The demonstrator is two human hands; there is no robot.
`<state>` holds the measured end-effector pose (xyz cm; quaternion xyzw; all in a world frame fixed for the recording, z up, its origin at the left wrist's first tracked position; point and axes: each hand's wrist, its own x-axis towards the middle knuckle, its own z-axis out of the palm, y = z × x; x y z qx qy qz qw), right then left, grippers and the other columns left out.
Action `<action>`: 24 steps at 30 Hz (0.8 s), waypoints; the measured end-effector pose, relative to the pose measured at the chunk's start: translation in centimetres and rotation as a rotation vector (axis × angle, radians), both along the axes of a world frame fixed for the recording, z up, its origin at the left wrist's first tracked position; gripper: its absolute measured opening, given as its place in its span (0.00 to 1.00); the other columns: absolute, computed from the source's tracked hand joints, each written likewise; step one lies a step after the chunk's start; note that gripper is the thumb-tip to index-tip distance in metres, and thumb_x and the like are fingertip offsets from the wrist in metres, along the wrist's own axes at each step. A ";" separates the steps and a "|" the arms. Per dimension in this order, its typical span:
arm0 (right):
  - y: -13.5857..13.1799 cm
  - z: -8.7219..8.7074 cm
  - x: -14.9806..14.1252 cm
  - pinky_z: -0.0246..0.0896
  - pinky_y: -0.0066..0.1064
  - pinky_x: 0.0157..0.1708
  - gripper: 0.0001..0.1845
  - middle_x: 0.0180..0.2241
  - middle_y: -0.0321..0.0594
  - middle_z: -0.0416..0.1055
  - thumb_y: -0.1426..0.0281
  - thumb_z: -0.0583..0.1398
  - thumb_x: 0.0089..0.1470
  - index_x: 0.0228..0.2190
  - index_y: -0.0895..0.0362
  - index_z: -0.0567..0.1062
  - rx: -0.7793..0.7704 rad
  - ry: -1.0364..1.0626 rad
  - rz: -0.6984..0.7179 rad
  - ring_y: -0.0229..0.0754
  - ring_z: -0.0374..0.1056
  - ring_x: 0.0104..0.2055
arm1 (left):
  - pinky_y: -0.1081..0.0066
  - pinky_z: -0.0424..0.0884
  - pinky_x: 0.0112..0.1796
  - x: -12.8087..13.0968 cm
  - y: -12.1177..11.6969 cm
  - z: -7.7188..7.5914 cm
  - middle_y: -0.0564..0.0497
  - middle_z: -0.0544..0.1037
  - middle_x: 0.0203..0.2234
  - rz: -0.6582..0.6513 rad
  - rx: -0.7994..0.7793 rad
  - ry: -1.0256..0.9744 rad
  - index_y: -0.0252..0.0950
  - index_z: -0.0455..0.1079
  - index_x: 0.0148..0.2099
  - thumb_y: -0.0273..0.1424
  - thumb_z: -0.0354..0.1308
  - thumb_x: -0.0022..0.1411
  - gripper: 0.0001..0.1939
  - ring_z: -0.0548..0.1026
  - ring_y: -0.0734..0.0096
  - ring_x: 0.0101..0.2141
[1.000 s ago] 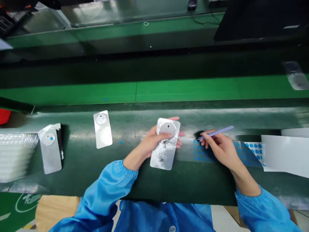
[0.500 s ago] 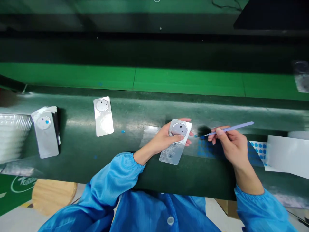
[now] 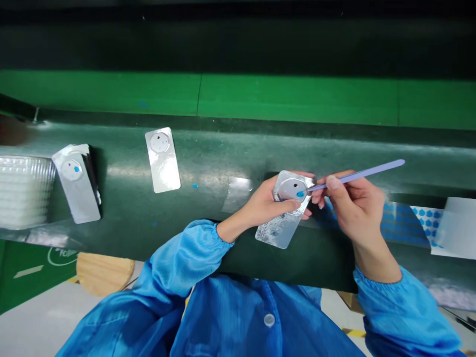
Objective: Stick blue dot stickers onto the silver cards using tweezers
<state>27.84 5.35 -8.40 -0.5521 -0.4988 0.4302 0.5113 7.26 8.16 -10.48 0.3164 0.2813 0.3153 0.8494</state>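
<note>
My left hand (image 3: 269, 201) is closed around a shiny silver rounded plate (image 3: 278, 230), thumb on top and fingers beneath. Near the plate's upper end is a paler octagonal area with a dark hole. My right hand (image 3: 351, 203) pinches lilac tweezers (image 3: 366, 172), their tip at a small blue sticker (image 3: 300, 194) on that area. Whether the tip still grips the sticker I cannot tell. Right of the hands lies a sheet of blue stickers (image 3: 399, 220), partly hidden by my right hand and wrist.
A single silver plate (image 3: 163, 166) lies left of centre. Farther left, a stack of silver plates (image 3: 80, 193) carries a blue dot on its top one, beside clear plastic trays (image 3: 24, 191). White paper (image 3: 459, 228) lies at the right. A wooden stool (image 3: 104, 272) stands below the table edge.
The tweezers have moved from above the sticker sheet to the held plate, where a blue sticker now shows. Both hands are closer together, and the camera view has shifted.
</note>
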 end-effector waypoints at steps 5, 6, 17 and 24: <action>-0.1 0.0 0.2 0.76 0.34 0.26 0.19 0.28 0.37 0.82 0.49 0.72 0.72 0.39 0.52 0.85 0.012 0.000 0.006 0.40 0.76 0.25 | 0.52 0.89 0.49 0.1 -0.1 -0.1 0.43 0.88 0.48 -0.004 0.016 0.006 0.39 0.78 0.69 0.35 0.81 0.63 0.35 0.90 0.53 0.41; -0.1 0.0 0.2 0.76 0.33 0.26 0.18 0.28 0.37 0.82 0.50 0.72 0.72 0.39 0.52 0.86 0.017 0.001 0.005 0.40 0.76 0.25 | 0.53 0.89 0.48 0.2 -0.1 -0.2 0.44 0.88 0.48 -0.001 0.017 0.001 0.39 0.78 0.69 0.35 0.81 0.63 0.34 0.90 0.54 0.41; -0.4 -0.3 0.0 0.73 0.33 0.26 0.11 0.30 0.36 0.83 0.58 0.71 0.74 0.41 0.51 0.87 0.122 -0.046 0.018 0.40 0.77 0.27 | 0.55 0.90 0.47 0.2 -0.4 -0.5 0.44 0.88 0.49 0.005 0.058 0.011 0.41 0.78 0.69 0.43 0.81 0.66 0.34 0.91 0.54 0.42; 0.5 -0.6 -0.9 0.75 0.44 0.42 0.10 0.42 0.40 0.75 0.58 0.68 0.74 0.40 0.48 0.84 0.542 -0.065 -0.279 0.46 0.74 0.41 | 0.57 0.90 0.47 0.6 -0.9 0.0 0.43 0.90 0.50 0.117 0.085 -0.019 0.43 0.75 0.73 0.47 0.77 0.71 0.35 0.91 0.55 0.42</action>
